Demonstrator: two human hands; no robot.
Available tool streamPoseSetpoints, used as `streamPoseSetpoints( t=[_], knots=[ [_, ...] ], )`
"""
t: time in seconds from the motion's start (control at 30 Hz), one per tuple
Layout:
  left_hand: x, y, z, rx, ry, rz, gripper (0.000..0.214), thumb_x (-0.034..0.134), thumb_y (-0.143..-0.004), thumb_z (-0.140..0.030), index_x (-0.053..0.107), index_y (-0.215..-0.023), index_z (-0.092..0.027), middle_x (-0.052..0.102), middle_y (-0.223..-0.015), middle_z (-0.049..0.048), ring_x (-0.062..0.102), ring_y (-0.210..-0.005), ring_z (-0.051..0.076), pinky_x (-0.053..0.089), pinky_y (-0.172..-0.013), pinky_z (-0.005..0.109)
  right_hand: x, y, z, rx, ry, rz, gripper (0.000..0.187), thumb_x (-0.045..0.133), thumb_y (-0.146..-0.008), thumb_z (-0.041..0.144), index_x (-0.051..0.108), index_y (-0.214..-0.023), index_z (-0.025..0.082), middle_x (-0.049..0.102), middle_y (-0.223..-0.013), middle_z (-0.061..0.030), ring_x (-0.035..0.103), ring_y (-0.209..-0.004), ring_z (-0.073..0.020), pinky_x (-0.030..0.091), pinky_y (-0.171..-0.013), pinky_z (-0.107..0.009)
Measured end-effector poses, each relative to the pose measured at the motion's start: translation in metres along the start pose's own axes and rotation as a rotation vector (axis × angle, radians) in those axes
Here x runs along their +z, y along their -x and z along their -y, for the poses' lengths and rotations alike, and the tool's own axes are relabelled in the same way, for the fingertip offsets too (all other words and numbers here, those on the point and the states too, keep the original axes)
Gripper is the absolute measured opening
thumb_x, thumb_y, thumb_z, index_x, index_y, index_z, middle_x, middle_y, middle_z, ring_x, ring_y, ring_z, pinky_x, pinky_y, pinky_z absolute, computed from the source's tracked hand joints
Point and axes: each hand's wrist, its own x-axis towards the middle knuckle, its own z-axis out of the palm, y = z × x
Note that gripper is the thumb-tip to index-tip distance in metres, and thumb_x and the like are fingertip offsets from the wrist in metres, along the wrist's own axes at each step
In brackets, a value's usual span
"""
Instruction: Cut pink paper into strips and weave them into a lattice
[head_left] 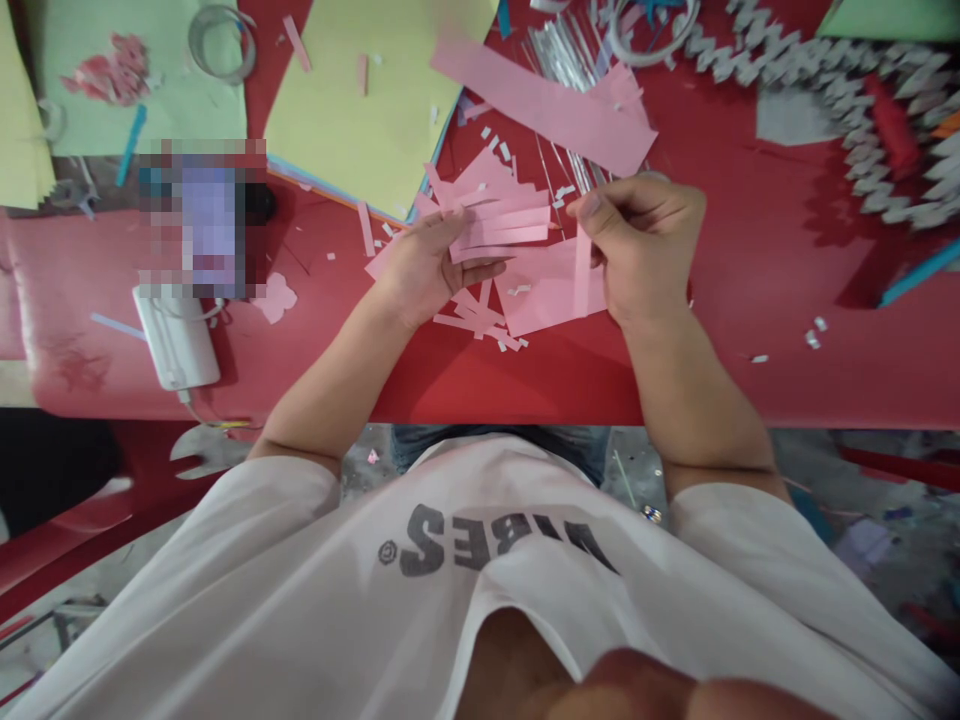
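Note:
My left hand [427, 262] is closed on a piece of pink paper [510, 225] cut into several strips that fan to the right, the thumb lying on top. In my right hand [641, 245] a narrow pink paper strip [583, 285] is pinched between thumb and fingers and hangs down. Beneath both hands lie a flat pink sheet [540, 300] and loose pink strips [476, 318]. A wide pink paper band [540, 105] lies just beyond the hands, over a bundle of silvery wires [566, 50].
A yellow paper stack [360, 110] lies at the back left, near a tape roll [221, 45]. A white power bank [178, 340] sits at the left beside a blurred-out object. Folded grey paper chains [862, 130] and a red marker-like object [890, 125] lie at the right.

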Motion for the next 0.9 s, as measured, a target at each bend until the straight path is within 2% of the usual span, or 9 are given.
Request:
streamPoseSetpoints(
  t=[0.1,0.2,0.3,0.37,0.53,0.63,0.77,0.9],
  knots=[
    [0.0014,0.0003,-0.001,0.001,0.017,-0.013,0.025,0.071,-0.098,-0.038,0.077,-0.116,-0.022,0.083,-0.119,0.0088,0.078,-0.123,0.033,0.067,-0.11,0.049,-0.0017,0.002,0.0001,0.024,0.0,0.102,0.036,0.079,-0.091,0.069,0.082,-0.088,0.033,0.066,-0.063,0.0023,0.057,-0.05,-0.0163,0.045,-0.048,-0.037],
    [0.0031,0.0011,-0.0023,0.01,0.009,-0.025,0.02,0.071,-0.098,-0.037,0.076,-0.111,-0.022,0.083,-0.118,0.0082,0.077,-0.126,0.033,0.067,-0.11,0.048,-0.0031,0.0027,0.0014,-0.002,0.026,0.17,0.036,0.078,-0.093,0.069,0.082,-0.091,0.033,0.072,-0.071,0.0005,0.063,-0.056,-0.0177,0.048,-0.051,-0.038],
    [0.0034,0.0016,-0.0028,0.012,0.001,-0.035,0.021,0.071,-0.099,-0.039,0.075,-0.112,-0.023,0.084,-0.117,0.0083,0.076,-0.128,0.032,0.068,-0.109,0.047,-0.0019,0.0031,0.0046,-0.043,0.099,0.134,0.029,0.082,-0.092,0.063,0.082,-0.089,0.034,0.073,-0.077,-0.0009,0.066,-0.068,-0.0201,0.058,-0.065,-0.042],
    [0.0027,0.0015,-0.0024,0.008,0.004,-0.051,0.024,0.071,-0.099,-0.04,0.075,-0.114,-0.022,0.084,-0.116,0.0089,0.077,-0.127,0.032,0.068,-0.109,0.047,0.0001,0.0035,0.006,-0.033,0.115,0.096,0.025,0.084,-0.092,0.059,0.083,-0.088,0.034,0.071,-0.076,-0.0006,0.063,-0.068,-0.0198,0.059,-0.07,-0.042],
    [0.0009,0.0004,-0.0003,0.017,-0.001,-0.042,0.022,0.074,-0.097,-0.04,0.074,-0.11,-0.022,0.083,-0.117,0.0084,0.078,-0.124,0.033,0.068,-0.111,0.05,0.0037,0.0039,0.0002,0.071,0.002,0.068,0.028,0.087,-0.09,0.058,0.08,-0.084,0.03,0.062,-0.059,0.0037,0.054,-0.047,-0.0152,0.047,-0.044,-0.035],
    [0.0019,0.0011,-0.0007,0.035,-0.01,-0.015,0.02,0.073,-0.098,-0.04,0.075,-0.107,-0.023,0.082,-0.119,0.0068,0.076,-0.128,0.034,0.067,-0.111,0.052,0.0031,0.0034,-0.0034,0.143,-0.015,0.051,0.033,0.089,-0.086,0.062,0.079,-0.083,0.03,0.062,-0.059,0.0039,0.057,-0.047,-0.0155,0.045,-0.04,-0.034],
    [0.0044,0.004,-0.0029,0.049,-0.038,0.01,0.021,0.074,-0.098,-0.041,0.074,-0.109,-0.023,0.083,-0.119,0.006,0.073,-0.132,0.036,0.066,-0.112,0.053,0.0013,0.0021,-0.002,0.223,-0.041,0.06,0.032,0.089,-0.087,0.061,0.077,-0.08,0.031,0.066,-0.062,0.0037,0.054,-0.044,-0.014,0.041,-0.036,-0.034],
    [0.005,0.0048,-0.0033,0.047,-0.059,0.001,0.024,0.071,-0.1,-0.042,0.075,-0.112,-0.022,0.082,-0.121,0.0072,0.072,-0.134,0.034,0.066,-0.112,0.051,0.0008,0.0016,0.0005,0.206,-0.025,0.09,0.03,0.089,-0.087,0.061,0.079,-0.082,0.032,0.071,-0.067,0.0032,0.059,-0.047,-0.0154,0.047,-0.039,-0.036]
  ],
)
